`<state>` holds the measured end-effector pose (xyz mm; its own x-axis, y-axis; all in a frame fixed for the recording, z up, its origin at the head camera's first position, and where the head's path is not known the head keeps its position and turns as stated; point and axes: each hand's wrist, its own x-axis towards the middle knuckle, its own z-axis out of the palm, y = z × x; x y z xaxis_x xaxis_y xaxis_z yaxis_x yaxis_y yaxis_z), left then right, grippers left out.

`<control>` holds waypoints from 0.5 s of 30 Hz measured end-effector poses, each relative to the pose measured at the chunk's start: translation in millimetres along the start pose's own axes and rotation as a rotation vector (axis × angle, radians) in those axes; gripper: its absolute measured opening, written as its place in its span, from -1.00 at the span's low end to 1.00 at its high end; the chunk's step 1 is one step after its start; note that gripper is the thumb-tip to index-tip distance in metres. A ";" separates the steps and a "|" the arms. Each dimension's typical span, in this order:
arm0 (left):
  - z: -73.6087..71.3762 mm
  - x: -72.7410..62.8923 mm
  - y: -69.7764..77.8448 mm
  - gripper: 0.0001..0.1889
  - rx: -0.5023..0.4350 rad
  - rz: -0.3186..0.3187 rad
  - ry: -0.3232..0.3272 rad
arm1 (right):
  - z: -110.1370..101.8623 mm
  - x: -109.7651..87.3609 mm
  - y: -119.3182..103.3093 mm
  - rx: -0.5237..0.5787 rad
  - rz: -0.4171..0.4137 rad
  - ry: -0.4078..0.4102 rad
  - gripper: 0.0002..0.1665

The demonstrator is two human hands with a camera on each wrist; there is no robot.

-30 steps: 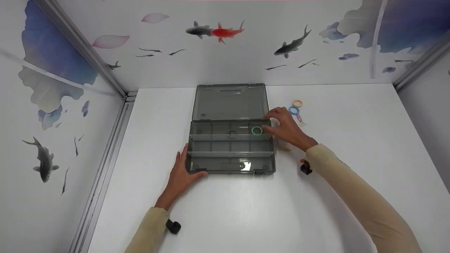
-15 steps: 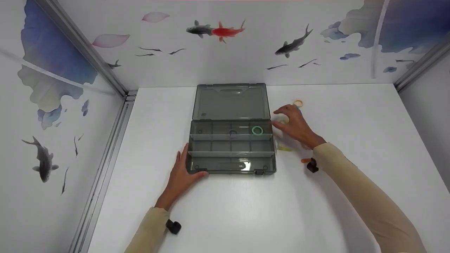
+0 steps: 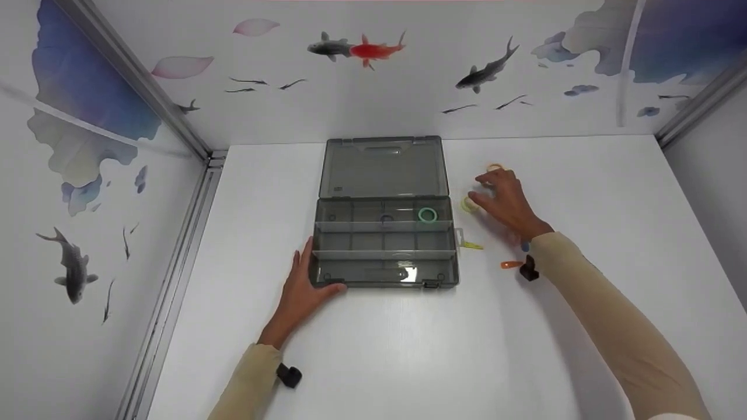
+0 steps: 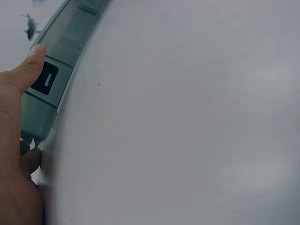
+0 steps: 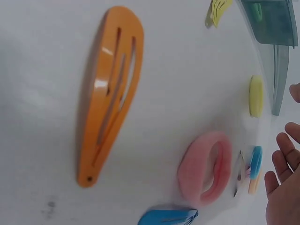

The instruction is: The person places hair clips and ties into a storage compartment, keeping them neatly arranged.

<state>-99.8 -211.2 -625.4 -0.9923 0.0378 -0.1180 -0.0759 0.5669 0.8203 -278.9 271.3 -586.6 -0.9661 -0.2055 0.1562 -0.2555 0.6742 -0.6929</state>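
A grey-tinted plastic compartment box lies with its lid laid back. Inside its back row are a mint-green hair tie at the right and a small purple ring. At its front left corner, my left hand rests with fingers along the side and thumb on the front edge. My right hand is right of the box, fingers apart, just above a yellow hair tie, with an orange hair tie beyond its fingertips. A blue hair tie also shows beside it in the right wrist view.
An orange snap hair clip, a pink hair tie, a blue hair clip and a yellow hair clip lie on the white table right of the box. Patterned walls stand behind and left.
My right hand has drawn away from the box's back right corner, moving right over the loose hair ties. The mint-green hair tie stays in the box. My left hand has not moved.
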 end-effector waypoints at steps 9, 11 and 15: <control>-0.6 1.8 0.3 0.38 -0.006 -0.004 -0.002 | -2.9 3.6 10.6 -0.061 0.081 0.068 -0.46; -0.4 1.7 0.3 0.37 -0.002 -0.006 -0.001 | -3.6 3.2 11.4 -0.056 0.118 0.064 -0.44; 0.5 0.8 -0.2 0.37 -0.001 -0.001 -0.001 | -4.6 1.6 14.4 -0.047 0.185 0.066 -0.43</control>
<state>-100.5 -210.8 -625.9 -0.9921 0.0380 -0.1195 -0.0772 0.5660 0.8208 -284.3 284.0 -593.1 -0.9967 -0.0293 0.0757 -0.0732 0.7287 -0.6809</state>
